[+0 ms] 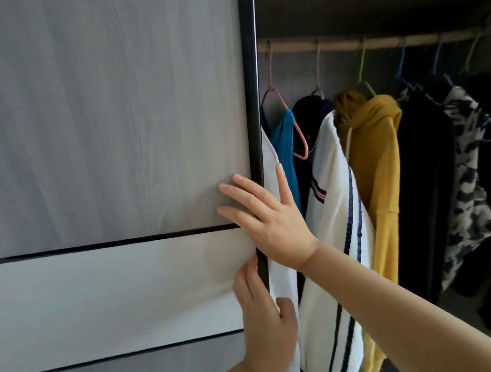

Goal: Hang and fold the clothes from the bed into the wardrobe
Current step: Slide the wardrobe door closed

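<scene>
Two bare hands press against the dark edge of a sliding wardrobe door [102, 138] in the head view. The right hand [265, 213] lies flat with fingers spread and straight, fingertips on the grey panel and thumb raised over the frame. Below it, the left hand [263, 313] also rests on the door's edge, fingers extended upward along the frame, thumb toward the clothes, holding nothing.

Beside the door, the open wardrobe section shows a wooden rail [374, 42] carrying coloured hangers. From left hang a blue top [286, 141] on a pink hanger [299, 134], a white shirt with dark stripes [332, 208], a mustard hoodie [379, 151], a dark garment [422, 172] and a patterned black-and-white piece [466, 174]. A white cloth [280, 286] hangs just beside the frame, touching the left thumb.
</scene>
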The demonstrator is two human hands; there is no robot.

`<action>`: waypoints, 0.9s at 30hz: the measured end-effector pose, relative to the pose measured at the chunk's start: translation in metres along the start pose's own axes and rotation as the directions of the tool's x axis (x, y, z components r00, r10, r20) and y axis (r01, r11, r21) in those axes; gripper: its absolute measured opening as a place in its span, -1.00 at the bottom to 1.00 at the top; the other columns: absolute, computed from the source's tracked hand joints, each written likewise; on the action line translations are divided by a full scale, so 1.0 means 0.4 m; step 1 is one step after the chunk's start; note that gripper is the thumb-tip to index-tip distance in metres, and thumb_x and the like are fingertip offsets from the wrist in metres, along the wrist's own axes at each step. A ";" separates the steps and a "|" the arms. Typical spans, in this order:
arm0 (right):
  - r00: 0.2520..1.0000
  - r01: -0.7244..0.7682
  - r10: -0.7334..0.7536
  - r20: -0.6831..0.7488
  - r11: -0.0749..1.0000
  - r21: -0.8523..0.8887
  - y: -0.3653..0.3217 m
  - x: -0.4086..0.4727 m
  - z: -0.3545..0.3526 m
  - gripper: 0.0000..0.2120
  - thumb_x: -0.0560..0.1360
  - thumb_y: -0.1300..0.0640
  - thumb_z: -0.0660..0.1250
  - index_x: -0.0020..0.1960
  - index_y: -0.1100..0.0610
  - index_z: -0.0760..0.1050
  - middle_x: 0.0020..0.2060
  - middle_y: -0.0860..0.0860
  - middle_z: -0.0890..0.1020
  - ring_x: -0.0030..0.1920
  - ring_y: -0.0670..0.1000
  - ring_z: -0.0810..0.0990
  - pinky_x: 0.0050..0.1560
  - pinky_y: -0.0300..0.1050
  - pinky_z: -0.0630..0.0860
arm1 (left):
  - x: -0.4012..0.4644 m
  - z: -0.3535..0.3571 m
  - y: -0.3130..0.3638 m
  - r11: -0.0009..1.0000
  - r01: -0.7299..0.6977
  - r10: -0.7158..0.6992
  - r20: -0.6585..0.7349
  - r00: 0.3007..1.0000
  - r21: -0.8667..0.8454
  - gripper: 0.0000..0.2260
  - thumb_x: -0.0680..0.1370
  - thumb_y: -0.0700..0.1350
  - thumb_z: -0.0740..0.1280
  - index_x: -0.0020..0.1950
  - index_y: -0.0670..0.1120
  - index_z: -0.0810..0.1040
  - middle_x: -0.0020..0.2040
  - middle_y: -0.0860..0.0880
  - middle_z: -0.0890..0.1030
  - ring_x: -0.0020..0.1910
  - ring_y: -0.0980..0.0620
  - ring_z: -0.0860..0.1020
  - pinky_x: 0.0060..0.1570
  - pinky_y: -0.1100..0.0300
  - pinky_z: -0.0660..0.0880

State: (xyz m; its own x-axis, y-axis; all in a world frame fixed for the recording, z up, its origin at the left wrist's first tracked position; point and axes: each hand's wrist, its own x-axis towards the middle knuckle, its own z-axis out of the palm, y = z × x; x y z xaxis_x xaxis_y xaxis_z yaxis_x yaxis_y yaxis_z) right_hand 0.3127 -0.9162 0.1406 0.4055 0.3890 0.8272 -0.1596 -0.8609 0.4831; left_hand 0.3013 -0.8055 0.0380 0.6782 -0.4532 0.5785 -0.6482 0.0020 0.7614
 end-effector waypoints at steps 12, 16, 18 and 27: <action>0.963 -0.191 0.223 0.152 0.961 -0.202 0.228 -0.221 -0.144 -0.47 0.50 0.37 0.05 0.45 0.13 0.23 0.47 0.08 0.25 0.51 0.12 0.14 0.51 0.21 -0.10 | 0.061 0.140 0.132 0.925 -0.373 0.258 0.603 0.755 0.072 -0.44 0.53 -0.26 0.15 0.53 -0.09 0.14 0.47 -0.03 0.17 0.44 0.03 0.22 0.32 0.45 0.11; 0.895 -0.394 0.428 0.122 0.890 -0.231 0.286 -0.287 -0.203 -0.33 0.42 0.47 0.19 0.48 0.14 0.20 0.49 0.08 0.23 0.51 0.08 0.12 0.50 0.21 -0.05 | 0.151 0.091 0.180 0.515 -0.809 0.573 0.588 0.571 0.284 -0.52 0.36 -0.22 0.36 0.30 -0.16 0.54 0.28 -0.17 0.52 0.26 -0.16 0.50 0.32 -0.12 0.37; 0.810 -0.548 0.574 0.117 0.813 -0.198 0.277 -0.310 -0.227 -0.30 0.40 0.50 0.25 0.49 0.19 0.22 0.50 0.12 0.19 0.52 0.09 0.08 0.47 0.30 0.00 | 0.204 0.059 0.203 0.284 -0.837 0.610 0.586 0.533 0.467 -0.44 0.31 -0.15 0.47 0.32 -0.12 0.53 0.33 -0.18 0.50 0.32 -0.15 0.47 0.28 -0.35 0.30; 0.315 -0.948 0.887 0.339 0.312 0.065 0.065 -0.395 -0.172 -0.39 0.63 -0.10 0.07 0.42 -0.34 -0.32 0.43 -0.28 -0.44 0.46 -0.16 -0.45 0.51 0.21 -0.14 | 0.357 0.034 0.260 -0.152 -0.693 0.576 0.633 0.517 0.704 -0.18 0.44 0.36 0.22 0.56 -0.02 0.06 0.57 -0.12 0.00 0.54 -0.11 0.01 0.37 -0.37 -0.12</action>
State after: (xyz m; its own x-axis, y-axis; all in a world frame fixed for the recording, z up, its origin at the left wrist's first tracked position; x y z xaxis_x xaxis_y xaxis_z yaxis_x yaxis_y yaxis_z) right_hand 0.1825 -0.9775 0.0425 0.2915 -0.7521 0.5911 -0.3759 -0.6583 -0.6522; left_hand 0.3261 -0.8822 0.1958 -0.2419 -0.7975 0.5528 -0.6158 -0.3141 -0.7226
